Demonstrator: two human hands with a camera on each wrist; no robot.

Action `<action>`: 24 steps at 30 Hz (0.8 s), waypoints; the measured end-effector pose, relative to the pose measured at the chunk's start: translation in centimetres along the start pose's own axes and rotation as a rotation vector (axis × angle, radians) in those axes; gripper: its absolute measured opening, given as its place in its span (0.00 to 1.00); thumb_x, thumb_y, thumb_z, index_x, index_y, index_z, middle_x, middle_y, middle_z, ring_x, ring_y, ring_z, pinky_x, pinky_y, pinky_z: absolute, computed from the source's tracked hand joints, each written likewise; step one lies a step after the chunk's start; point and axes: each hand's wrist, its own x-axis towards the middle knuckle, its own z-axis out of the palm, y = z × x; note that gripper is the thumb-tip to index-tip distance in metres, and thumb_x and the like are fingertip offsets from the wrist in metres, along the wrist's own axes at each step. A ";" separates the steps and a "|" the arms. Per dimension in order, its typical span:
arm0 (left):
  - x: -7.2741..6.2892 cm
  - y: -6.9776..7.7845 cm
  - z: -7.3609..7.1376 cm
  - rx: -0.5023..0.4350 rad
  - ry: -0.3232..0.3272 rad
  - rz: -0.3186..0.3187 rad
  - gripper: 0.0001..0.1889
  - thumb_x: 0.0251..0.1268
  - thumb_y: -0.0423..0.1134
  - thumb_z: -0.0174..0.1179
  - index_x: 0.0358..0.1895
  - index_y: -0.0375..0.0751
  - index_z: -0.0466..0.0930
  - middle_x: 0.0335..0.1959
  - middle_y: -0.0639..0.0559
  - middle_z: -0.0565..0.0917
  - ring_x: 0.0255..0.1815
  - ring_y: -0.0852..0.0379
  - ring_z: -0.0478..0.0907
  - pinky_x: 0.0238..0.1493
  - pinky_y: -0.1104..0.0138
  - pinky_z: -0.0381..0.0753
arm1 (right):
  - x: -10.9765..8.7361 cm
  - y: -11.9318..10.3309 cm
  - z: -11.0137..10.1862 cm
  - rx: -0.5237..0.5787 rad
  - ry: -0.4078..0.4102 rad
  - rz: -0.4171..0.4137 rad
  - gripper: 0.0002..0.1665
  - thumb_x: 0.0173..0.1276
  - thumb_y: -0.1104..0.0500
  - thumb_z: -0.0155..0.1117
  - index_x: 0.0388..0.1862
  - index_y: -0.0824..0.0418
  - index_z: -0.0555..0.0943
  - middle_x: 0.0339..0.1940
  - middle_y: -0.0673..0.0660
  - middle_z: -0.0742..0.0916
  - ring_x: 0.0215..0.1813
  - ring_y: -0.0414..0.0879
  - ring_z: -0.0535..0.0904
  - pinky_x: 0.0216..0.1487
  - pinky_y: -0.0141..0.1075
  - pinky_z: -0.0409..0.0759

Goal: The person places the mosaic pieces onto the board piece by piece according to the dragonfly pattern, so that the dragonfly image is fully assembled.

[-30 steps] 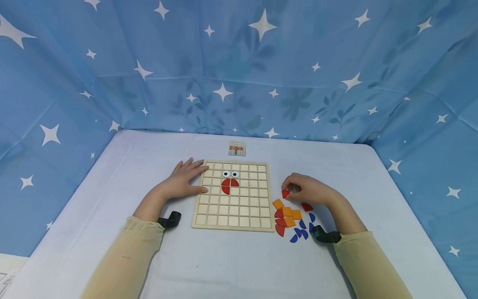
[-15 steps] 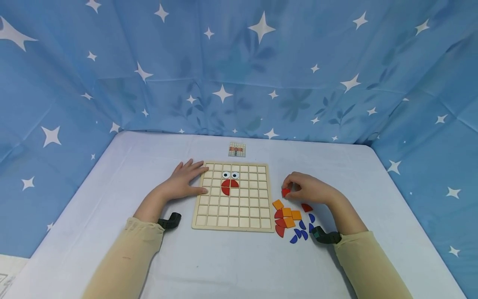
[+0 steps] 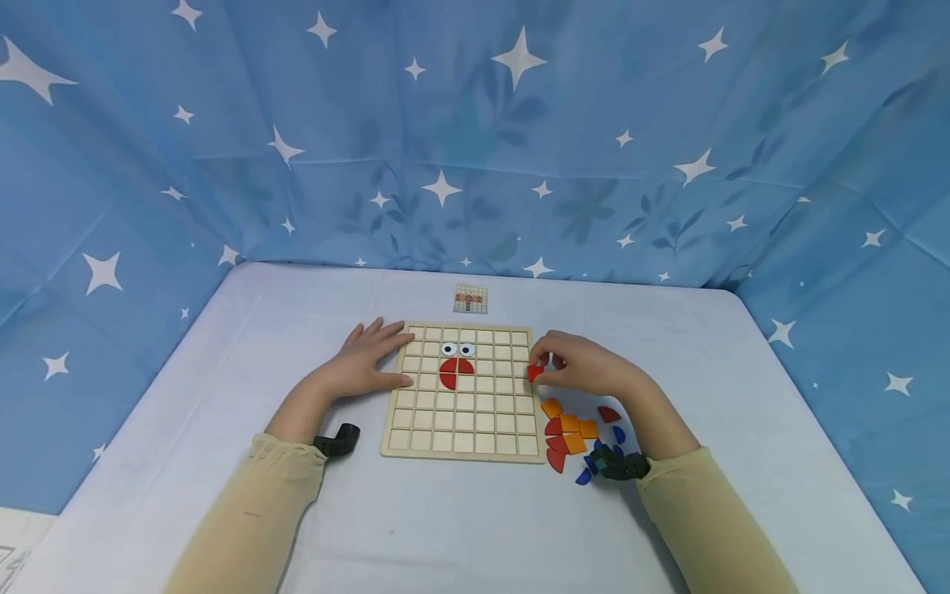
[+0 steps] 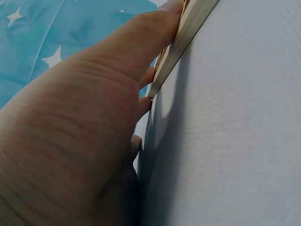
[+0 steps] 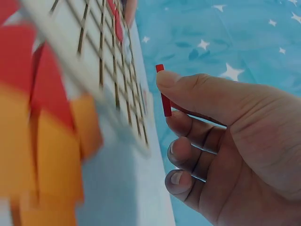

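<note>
My right hand (image 3: 582, 363) pinches a flat red tile (image 3: 535, 374) between thumb and fingers, over the right edge of a wooden grid board (image 3: 463, 421). In the right wrist view the red tile (image 5: 163, 90) shows edge-on, its outline hidden. Spread fingers of my left hand (image 3: 364, 360) rest at the board's left edge; its thumb touches the rim, as the left wrist view also shows. Set in the board are two round eye pieces (image 3: 458, 350) and, just below them, several red quarter-circle pieces (image 3: 449, 379).
Right of the board lie loose orange squares (image 3: 569, 423), red quarter circles (image 3: 556, 460) and blue half-moon pieces (image 3: 584, 477), partly under the right wrist camera. A small picture card (image 3: 471, 299) lies behind the board. A starry blue curtain (image 3: 475, 148) closes off the table's back.
My right hand has moved left from beside the loose pieces to the board's right edge, carrying the red tile. The left hand and the board stay where they were.
</note>
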 end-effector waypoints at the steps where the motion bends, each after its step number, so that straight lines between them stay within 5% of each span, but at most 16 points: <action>1: 0.0 0.0 0.0 -0.001 0.001 0.000 0.44 0.60 0.64 0.63 0.77 0.55 0.59 0.81 0.50 0.52 0.83 0.39 0.37 0.79 0.43 0.31 | 0.4 -0.4 0.1 0.003 -0.006 -0.005 0.10 0.65 0.53 0.71 0.44 0.47 0.80 0.39 0.49 0.79 0.40 0.45 0.73 0.39 0.36 0.77; 13: -0.2 0.0 -0.2 -0.005 0.001 0.002 0.44 0.60 0.64 0.64 0.78 0.55 0.58 0.81 0.49 0.52 0.83 0.39 0.37 0.79 0.42 0.31 | 4.8 -3.8 2.4 0.024 -0.054 -0.061 0.09 0.66 0.53 0.69 0.43 0.50 0.81 0.37 0.49 0.79 0.40 0.45 0.73 0.41 0.37 0.75; 24: -0.2 0.0 -0.2 -0.002 0.007 0.007 0.44 0.59 0.64 0.64 0.77 0.55 0.59 0.81 0.49 0.52 0.83 0.39 0.37 0.79 0.42 0.31 | 6.7 -5.2 4.3 -0.035 -0.097 -0.121 0.10 0.68 0.53 0.69 0.44 0.52 0.80 0.36 0.49 0.78 0.39 0.44 0.72 0.41 0.36 0.73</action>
